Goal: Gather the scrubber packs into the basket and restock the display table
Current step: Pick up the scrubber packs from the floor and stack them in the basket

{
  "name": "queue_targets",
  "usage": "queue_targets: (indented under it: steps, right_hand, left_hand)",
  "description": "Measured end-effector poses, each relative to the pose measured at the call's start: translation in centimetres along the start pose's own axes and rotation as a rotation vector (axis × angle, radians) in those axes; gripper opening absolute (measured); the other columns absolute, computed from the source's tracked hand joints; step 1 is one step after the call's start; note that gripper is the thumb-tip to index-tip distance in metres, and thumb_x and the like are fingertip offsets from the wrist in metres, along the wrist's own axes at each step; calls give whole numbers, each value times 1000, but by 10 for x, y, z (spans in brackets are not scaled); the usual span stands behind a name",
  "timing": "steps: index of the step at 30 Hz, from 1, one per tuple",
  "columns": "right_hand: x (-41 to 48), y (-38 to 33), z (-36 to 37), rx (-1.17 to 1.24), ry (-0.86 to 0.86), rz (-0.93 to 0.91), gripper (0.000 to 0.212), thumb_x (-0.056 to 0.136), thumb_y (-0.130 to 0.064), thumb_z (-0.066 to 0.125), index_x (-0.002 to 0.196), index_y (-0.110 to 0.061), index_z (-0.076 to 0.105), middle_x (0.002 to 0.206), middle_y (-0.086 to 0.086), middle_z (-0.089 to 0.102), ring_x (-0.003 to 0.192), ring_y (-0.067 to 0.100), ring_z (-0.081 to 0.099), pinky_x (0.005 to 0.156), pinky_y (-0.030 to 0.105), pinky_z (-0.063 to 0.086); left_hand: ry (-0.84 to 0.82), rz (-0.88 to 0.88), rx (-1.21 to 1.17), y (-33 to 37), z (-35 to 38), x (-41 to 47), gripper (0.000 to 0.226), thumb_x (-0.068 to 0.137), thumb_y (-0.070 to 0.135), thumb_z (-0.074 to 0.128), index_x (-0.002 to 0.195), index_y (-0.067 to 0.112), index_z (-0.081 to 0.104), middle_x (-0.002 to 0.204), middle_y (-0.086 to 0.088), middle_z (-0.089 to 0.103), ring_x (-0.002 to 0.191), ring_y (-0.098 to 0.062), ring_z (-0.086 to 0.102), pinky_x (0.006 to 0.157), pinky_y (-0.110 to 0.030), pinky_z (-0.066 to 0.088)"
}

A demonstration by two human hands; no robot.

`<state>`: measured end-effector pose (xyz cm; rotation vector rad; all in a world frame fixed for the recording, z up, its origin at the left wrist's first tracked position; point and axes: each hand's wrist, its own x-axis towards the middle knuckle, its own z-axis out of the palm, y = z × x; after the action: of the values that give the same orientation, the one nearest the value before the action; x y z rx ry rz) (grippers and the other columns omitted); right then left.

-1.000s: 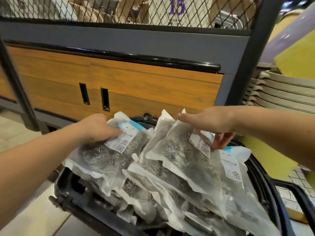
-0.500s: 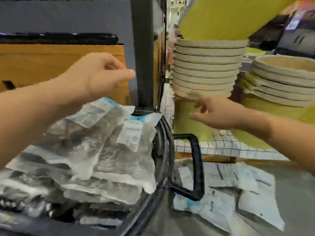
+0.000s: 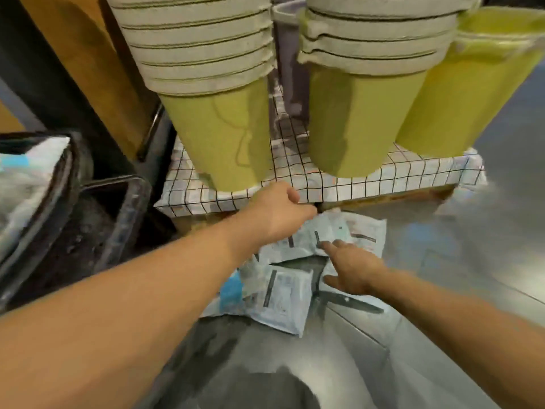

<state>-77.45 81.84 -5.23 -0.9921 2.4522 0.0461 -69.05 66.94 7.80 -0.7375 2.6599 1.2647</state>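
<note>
Both hands have left the basket (image 3: 73,163) and dropped to the floor pile. Right hand (image 3: 355,271) is spread and empty, just over the scrubber packs (image 3: 287,290). Left hand (image 3: 277,212) is beside it, fingers hidden, so grip can't be told. Basket sits well left of both. Looks like the next batch is about to be picked up.

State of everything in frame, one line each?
floor packs: lying flat, overlapping
basket packs: piled inside basket
left hand: fingers curled above floor packs, grip unclear
right hand: open, fingers spread over floor packs
green bins: upright, nested in stacks on checked cloth
</note>
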Motion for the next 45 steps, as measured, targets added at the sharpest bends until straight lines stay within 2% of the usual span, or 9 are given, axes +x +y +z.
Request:
queue_targets:
  steps: [9,15,18,22,26,30,33,39,45]
  right_hand:
    - [68,-98,70,622,43,18,76,77,-66,68,126,-13,45,110,2,65,103,23,63,76,35,50]
    - [87,-127,91,1094,30,224,35,83,-23,70,113,-11,55,110,8,65,98,25,64,81,39,56]
    - [79,-115,68,1277,59,161,20,88,-8,64,107,-14,63,101,8,71,81,16,69,55,22,56]
    - [58,-78,6,969,142,-161,16,91,-13,63,104,-20,68,94,-3,65,80,7,61,63,20,50]
    - [36,-60,-53,366,109,-497,24,88,-8,61,107,-17,72,85,-16,57,72,-2,51,64,2,34]
    - [23,-66,-81,261,81,-639,32,88,-3,58,91,-34,65,80,-26,54,74,-14,52,67,2,35]
    - [24,-75,-81,363,132,-642,26,89,-5,62,107,-23,69,89,-14,63,74,-2,57,69,7,40]
    - [58,-83,-5,585,595,-211,35,91,-36,63,121,-22,51,103,-4,63,92,17,64,76,40,55]
    - [55,-99,119,-222,26,-266,97,84,-61,58,155,-31,0,159,15,10,145,42,14,113,60,24]
  left_hand:
    - [244,-457,16,-161,51,15,27,92,34,65,111,17,58,107,-3,60,96,-21,57,76,-28,38]
    - [370,-461,30,-204,38,-1,13,91,25,64,102,18,63,103,-2,64,100,-23,62,78,-28,41]
    - [299,-300,170,-202,29,1,45,90,16,63,133,21,53,132,0,50,123,-20,49,97,-25,38]
    - [132,51,413,-185,12,5,105,77,19,78,157,37,12,162,13,11,149,-16,11,123,-40,19]
    - [39,204,647,-176,0,9,122,70,45,84,155,45,-3,164,19,-6,151,-10,-15,124,-42,-4]
    - [17,269,559,-174,6,6,94,66,51,85,146,35,40,152,15,40,148,-12,24,121,-31,19]
    - [21,120,209,-182,13,-2,60,65,36,91,119,28,66,109,18,70,100,7,62,75,-4,42]
    - [408,-237,-25,-226,6,-15,45,65,49,84,98,34,58,93,21,66,98,-15,67,83,-38,54]
    - [584,-444,-186,-249,-4,-26,38,72,28,85,99,21,59,94,7,66,92,-22,66,77,-36,53]
